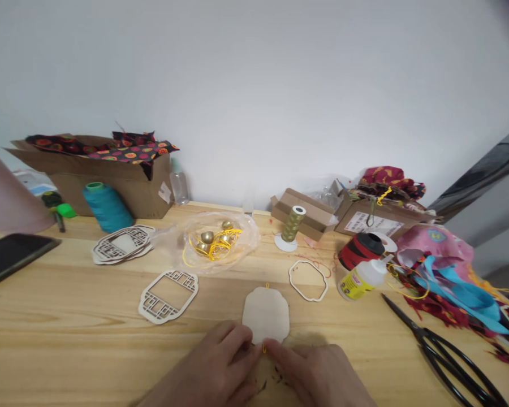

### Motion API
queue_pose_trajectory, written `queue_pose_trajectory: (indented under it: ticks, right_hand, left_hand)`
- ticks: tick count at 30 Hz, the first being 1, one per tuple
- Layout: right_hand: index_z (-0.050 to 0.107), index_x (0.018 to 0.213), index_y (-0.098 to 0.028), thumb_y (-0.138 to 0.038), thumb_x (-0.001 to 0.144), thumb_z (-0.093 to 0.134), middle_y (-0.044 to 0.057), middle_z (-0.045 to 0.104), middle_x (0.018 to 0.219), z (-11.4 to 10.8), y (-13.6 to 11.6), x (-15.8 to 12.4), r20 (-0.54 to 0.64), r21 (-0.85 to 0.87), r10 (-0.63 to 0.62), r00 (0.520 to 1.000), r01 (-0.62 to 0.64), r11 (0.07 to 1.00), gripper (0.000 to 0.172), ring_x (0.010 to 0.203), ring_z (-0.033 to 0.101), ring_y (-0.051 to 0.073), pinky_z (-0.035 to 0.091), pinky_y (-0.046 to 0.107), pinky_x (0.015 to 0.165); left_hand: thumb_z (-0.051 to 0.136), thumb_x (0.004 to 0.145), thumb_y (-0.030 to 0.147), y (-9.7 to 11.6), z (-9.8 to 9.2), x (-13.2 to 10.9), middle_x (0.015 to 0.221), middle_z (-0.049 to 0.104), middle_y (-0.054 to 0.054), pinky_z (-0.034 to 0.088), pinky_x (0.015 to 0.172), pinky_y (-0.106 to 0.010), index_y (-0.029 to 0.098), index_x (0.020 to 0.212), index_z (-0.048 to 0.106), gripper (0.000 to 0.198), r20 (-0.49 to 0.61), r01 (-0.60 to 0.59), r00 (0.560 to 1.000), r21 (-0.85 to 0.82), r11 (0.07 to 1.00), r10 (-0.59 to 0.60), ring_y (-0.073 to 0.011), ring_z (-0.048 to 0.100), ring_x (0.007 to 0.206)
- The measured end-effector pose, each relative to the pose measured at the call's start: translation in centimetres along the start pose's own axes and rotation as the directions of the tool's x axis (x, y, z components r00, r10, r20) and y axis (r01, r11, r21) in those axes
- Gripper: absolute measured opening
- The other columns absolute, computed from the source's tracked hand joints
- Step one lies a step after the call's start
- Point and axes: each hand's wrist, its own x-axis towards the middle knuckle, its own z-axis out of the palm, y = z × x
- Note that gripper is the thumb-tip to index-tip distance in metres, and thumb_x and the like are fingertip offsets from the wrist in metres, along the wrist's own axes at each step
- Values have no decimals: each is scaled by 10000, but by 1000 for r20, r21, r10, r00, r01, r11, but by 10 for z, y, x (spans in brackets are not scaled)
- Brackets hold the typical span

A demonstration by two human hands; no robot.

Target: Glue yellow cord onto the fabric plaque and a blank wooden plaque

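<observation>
A thin pale wooden plaque (266, 314) with a wavy outline lies flat on the table in front of me. Small yellow cord loops stick out at its top and bottom edges. My left hand (223, 362) is closed at the plaque's lower left, a bent finger on its edge and another fingertip near the bottom cord loop (263, 349). From the other side, my right hand (318, 370) presses a fingertip on the lower edge beside that loop; its other fingers are curled under and partly hidden. A thin wooden outline frame (291, 281) and a latticed wooden frame (146, 311) lie beyond.
Black scissors (424, 339) and a glue bottle (360, 281) lie to the right, near fabric scraps (462, 288). Brass bells (207, 237) with yellow cord rest in a plastic bag. Thread spools (294, 224), cardboard boxes (152, 192) and a phone (14, 257) stand or lie around.
</observation>
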Motion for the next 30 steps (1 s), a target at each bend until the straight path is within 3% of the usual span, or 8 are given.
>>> queue_pose_trajectory:
  ticks: [4, 7, 12, 17, 25, 30]
  right_hand:
    - [556, 1055, -350, -209, 787, 514, -86, 652, 549, -12, 7, 4, 91, -67, -78, 993, 84, 994, 306, 383, 549, 116, 133, 273, 368]
    - [557, 1046, -372, -175, 824, 486, -103, 654, 589, -18, 15, 6, 140, 26, -91, 986, 88, 996, 305, 422, 548, 91, 188, 235, 377]
    - [547, 1128, -323, -246, 913, 370, -55, 681, 725, -21, 23, 3, 71, 313, -47, 996, 23, 949, 289, 604, 602, 94, 349, 181, 532]
    - [570, 1126, -299, -229, 908, 374, -33, 701, 757, -20, 20, 3, 70, 352, -2, 998, -23, 936, 301, 632, 627, 111, 373, 186, 554]
    - [574, 1140, -302, -226, 903, 375, -19, 713, 821, -12, 20, 0, 63, 426, 68, 996, -88, 901, 319, 700, 643, 129, 399, 200, 609]
    - [570, 1161, -284, -287, 911, 351, 15, 720, 864, -7, 22, 0, 97, 466, 50, 994, -89, 880, 332, 733, 653, 153, 409, 217, 622]
  left_hand:
    - [610, 756, 151, 3, -7, 2, 844, 602, -30, 501, 710, -260, 195, 993, 583, 242, 38, 3, 999, -12, 1000, -2, -176, 545, 788]
    - [603, 753, 138, 1, -9, 3, 859, 602, -41, 508, 704, -271, 184, 988, 587, 239, 73, -3, 997, -7, 1000, 4, -179, 544, 788]
    - [656, 690, 117, -9, -3, -1, 885, 606, -57, 519, 711, -297, 167, 1016, 583, 338, 95, -56, 994, -17, 998, 57, -188, 549, 783]
    - [746, 610, 152, -8, -8, 5, 947, 608, -60, 522, 738, -326, 174, 1143, 520, 579, 176, -14, 984, 2, 1000, 14, -207, 557, 832]
    - [723, 666, 230, -8, -13, 10, 971, 605, -61, 509, 753, -368, 208, 1142, 536, 512, 292, 11, 956, 7, 1000, -13, -234, 550, 863]
    - [674, 723, 277, -5, -15, 17, 1055, 602, -84, 466, 849, -430, 171, 1221, 493, 540, 456, -7, 890, 44, 999, -14, -272, 523, 944]
